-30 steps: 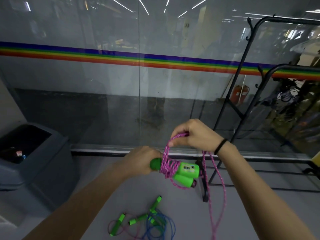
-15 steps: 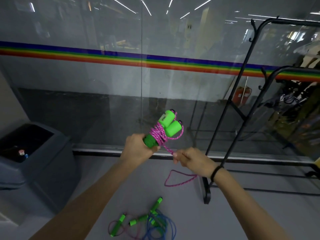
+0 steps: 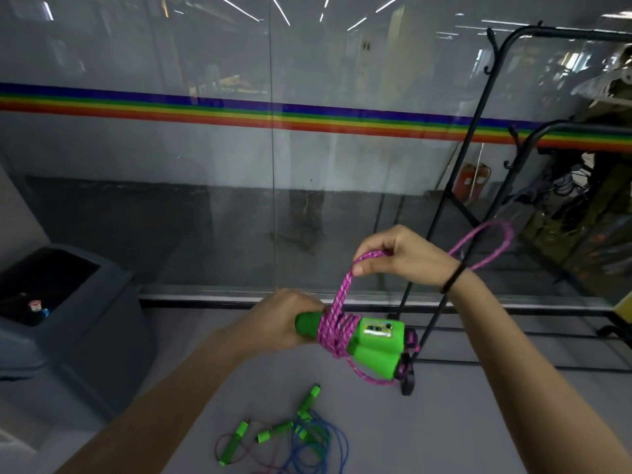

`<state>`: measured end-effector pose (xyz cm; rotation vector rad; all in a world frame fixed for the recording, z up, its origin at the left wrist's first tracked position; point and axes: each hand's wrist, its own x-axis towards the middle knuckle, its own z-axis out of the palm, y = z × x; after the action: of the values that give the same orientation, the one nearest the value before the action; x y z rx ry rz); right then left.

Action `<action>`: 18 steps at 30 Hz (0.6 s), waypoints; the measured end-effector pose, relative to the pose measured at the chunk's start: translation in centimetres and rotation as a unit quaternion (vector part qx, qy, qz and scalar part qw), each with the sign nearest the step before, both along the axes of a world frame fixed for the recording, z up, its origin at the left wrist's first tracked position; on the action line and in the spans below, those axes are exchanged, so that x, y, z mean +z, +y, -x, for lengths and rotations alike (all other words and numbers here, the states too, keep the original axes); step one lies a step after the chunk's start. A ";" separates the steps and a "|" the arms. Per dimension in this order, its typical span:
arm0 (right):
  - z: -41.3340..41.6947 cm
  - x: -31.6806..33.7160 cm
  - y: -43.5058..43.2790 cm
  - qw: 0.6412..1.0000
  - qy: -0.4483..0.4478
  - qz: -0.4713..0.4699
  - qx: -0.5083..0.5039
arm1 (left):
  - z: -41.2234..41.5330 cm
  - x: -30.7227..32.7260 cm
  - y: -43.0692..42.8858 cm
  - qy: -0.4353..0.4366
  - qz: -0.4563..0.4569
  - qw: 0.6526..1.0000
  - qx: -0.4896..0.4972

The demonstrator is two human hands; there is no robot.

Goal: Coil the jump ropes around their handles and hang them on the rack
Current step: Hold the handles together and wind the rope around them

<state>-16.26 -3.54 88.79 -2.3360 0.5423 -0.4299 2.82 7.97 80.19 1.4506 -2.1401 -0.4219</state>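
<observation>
The left hand (image 3: 284,323) grips two green handles (image 3: 369,340) wound with pink rope (image 3: 333,328); the right hand (image 3: 400,256) pinches the rope's loop above them, near the black rack (image 3: 468,138).

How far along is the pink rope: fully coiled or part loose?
Part loose. Several turns of the pink rope wrap the green handles, but a loop trails from the right hand.

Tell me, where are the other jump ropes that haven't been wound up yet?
In the head view, the loose jump ropes lie tangled on the floor at bottom centre, below both hands, right of the grey bin and left of the black rack.
</observation>
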 end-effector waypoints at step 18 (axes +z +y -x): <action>-1.5 -6.1 4.7 0.951 0.188 0.187 -0.157 | 0.7 -2.5 -2.9 0.263 0.025 0.878 0.399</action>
<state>-14.80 1.11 82.68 -2.7246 1.1075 -0.2429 2.11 5.06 77.74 1.7753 -1.0020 -0.3726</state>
